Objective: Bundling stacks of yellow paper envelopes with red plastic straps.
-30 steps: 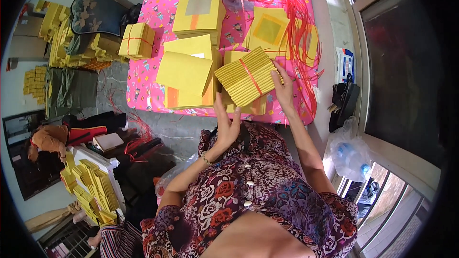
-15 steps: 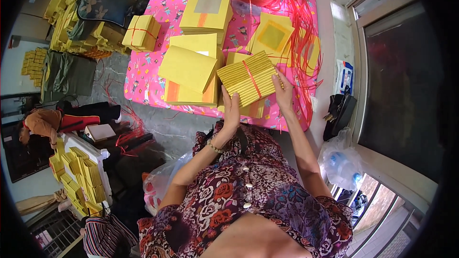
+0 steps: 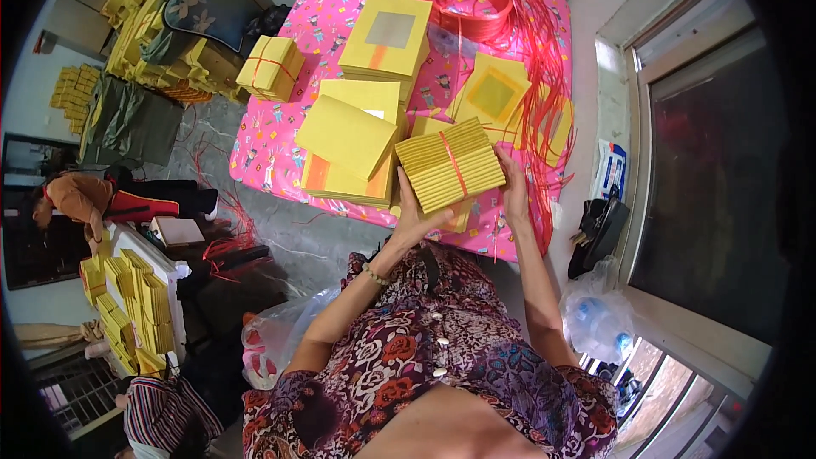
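Between my two hands is a bundle of yellow folded paper envelopes or sleeves, its ridged edges facing up and one red strap round its middle. My left hand presses its left and near side, thumb stretched along the near edge. At the right end, my right hand holds the side, its fingers partly hidden behind the bundle. Just left of it stands a stack of yellow envelopes with loose sheets on top. Another yellow stack with a grey square stands behind.
The table has a pink patterned cover. A red strap coil lies at the back, strands trailing down the right. A tied yellow bundle sits at far left, loose yellow pieces at right. Another person is by yellow stacks at left.
The bundle has turned slightly clockwise. My right fingers have moved off its top to its right side, and my left thumb has slid from its face to the near edge. The whole view has shifted.
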Available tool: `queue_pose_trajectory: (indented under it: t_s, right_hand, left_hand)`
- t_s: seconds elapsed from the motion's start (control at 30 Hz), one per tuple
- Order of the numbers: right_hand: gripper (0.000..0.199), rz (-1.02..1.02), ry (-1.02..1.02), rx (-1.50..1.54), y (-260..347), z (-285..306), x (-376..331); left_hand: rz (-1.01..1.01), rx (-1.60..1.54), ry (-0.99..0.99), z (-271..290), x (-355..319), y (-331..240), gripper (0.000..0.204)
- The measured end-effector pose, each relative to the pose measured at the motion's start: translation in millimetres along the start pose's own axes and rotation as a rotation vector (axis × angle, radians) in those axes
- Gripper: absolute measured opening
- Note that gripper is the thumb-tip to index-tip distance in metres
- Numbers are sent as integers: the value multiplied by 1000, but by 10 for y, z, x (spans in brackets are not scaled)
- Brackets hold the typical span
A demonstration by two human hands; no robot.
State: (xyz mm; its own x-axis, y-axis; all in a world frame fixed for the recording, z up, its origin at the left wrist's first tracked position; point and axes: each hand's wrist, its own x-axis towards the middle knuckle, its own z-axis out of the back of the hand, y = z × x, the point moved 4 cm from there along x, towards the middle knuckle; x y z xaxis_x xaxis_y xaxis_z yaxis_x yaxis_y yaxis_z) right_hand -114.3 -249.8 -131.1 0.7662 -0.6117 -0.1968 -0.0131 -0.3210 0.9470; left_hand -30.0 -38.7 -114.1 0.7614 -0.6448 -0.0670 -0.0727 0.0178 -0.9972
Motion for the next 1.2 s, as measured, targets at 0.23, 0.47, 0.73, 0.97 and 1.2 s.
queue_pose_trajectory:
  t_s: [0.23,0.47,0.73,0.97,1.2]
  right_hand:
    - [62,16,13,-221,-141,-62,-4]
    - [49,264,71,-453,881,-191,-69]
    - [36,216,189,-626,808,-358,-40]
    - [39,543,223,-673,1900,-823,-480]
    - [45,832,400,-604,2171,-1873,-545]
  left_hand:
    - [-234,167,-67,62,171,-83,120]
    - [297,-202,-189,-114,-107,-588,83]
    - [573,-557,-91,-132,-462,-526,70]
    - [276,-419,-211,-110,-662,-1009,78]
    - [-3,-319,-591,670,-828,-1390,60]
